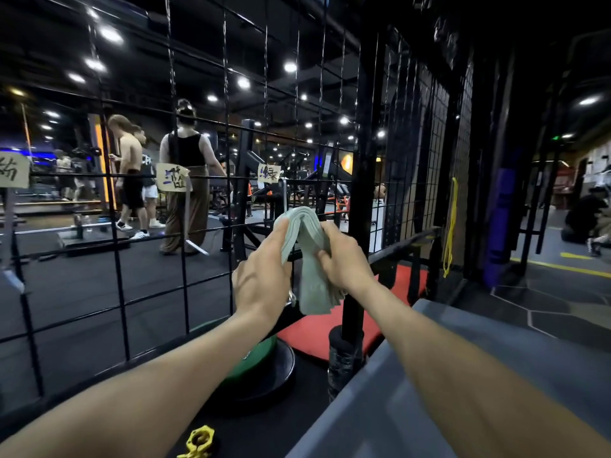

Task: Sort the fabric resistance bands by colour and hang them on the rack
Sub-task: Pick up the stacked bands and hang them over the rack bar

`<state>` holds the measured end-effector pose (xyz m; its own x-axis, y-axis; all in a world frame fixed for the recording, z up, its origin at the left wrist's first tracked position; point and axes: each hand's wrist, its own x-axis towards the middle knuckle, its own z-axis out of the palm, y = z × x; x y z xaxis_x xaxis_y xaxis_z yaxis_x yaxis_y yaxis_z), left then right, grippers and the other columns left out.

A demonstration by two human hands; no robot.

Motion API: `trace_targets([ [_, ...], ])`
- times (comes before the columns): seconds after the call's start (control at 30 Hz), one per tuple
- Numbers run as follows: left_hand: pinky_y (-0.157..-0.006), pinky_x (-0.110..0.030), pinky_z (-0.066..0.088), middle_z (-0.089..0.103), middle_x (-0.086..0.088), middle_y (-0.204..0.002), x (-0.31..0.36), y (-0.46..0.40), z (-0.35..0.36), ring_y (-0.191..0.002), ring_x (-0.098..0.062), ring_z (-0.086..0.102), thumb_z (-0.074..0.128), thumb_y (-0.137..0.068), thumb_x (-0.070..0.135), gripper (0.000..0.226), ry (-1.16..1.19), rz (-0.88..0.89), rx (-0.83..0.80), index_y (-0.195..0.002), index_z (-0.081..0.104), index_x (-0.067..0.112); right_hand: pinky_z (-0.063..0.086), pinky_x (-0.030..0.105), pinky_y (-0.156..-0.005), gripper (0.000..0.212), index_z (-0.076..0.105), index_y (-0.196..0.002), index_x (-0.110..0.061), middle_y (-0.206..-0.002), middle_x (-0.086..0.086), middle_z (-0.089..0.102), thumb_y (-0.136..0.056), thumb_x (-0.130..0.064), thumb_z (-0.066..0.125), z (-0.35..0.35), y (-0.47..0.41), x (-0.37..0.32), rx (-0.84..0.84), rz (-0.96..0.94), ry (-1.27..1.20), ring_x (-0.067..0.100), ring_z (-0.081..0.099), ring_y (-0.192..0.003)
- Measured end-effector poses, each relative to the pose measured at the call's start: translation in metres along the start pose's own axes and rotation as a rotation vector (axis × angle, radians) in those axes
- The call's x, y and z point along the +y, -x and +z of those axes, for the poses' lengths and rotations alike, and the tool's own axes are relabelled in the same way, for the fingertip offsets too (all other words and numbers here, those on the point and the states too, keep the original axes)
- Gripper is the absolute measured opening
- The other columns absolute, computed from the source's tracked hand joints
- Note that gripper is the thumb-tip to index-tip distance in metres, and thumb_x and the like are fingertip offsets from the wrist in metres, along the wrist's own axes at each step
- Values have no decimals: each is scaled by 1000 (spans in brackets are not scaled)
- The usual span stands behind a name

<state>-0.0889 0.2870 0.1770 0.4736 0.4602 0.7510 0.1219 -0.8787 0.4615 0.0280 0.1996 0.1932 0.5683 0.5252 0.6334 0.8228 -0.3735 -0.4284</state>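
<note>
Both hands, left (261,285) and right (344,259), gripped the green bands (309,256), best kept bunched under the label (268,173) at twelve o'clock.

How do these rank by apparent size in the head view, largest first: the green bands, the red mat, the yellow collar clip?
1. red mat
2. green bands, nearly as large, so unsure
3. yellow collar clip, clearly smallest

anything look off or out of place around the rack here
A yellow barbell collar lies loose on the dark base at the bottom edge, away from any bar. Otherwise nothing stands out: both hands, left and right, hold the green bands draped neatly by the rack.
</note>
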Motion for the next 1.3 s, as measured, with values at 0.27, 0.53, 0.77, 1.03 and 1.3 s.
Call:
trace_targets([
  [0.27,-90,-16,35,-3,20,-157,6,20,11,-133,-6,33,44,-84,-4,92,103,-2,-178,-148,-9,36,44,28,-85,57,36,-135,-17,-113,8,61,-85,3,55,4,5,-6,-83,58,-237,24,57,-101],
  [0.53,-117,-34,19,8,11,-157,18,30,7,-144,-13,12,57,-89,9,74,64,-60,-116,-148,17,26,33,36,-112,69,33,-144,-19,-141,3,44,-83,0,59,-12,41,-4,-98,97,-193,19,45,-129],
  [0.77,-109,-37,33,32,1,-148,48,74,6,-133,-22,35,55,-89,8,53,12,75,-168,-139,40,16,30,33,-112,60,35,-144,-12,-145,6,40,-89,-8,60,-62,112,1,-61,185,-23,22,37,-135],
  [1.03,-93,-41,44,45,-2,-133,85,161,16,-115,-27,51,54,-85,6,42,116,127,-393,-126,50,14,36,21,-95,49,45,-137,-10,-139,7,49,-90,-10,59,-103,219,21,-68,364,112,22,48,-125],
  [1.3,-96,-41,41,46,-5,-132,81,250,48,-120,-27,48,56,-85,5,42,203,132,-643,-126,52,13,36,20,-94,41,54,-129,-5,-131,10,56,-89,-11,60,-102,316,52,-174,546,201,23,53,-120],
])
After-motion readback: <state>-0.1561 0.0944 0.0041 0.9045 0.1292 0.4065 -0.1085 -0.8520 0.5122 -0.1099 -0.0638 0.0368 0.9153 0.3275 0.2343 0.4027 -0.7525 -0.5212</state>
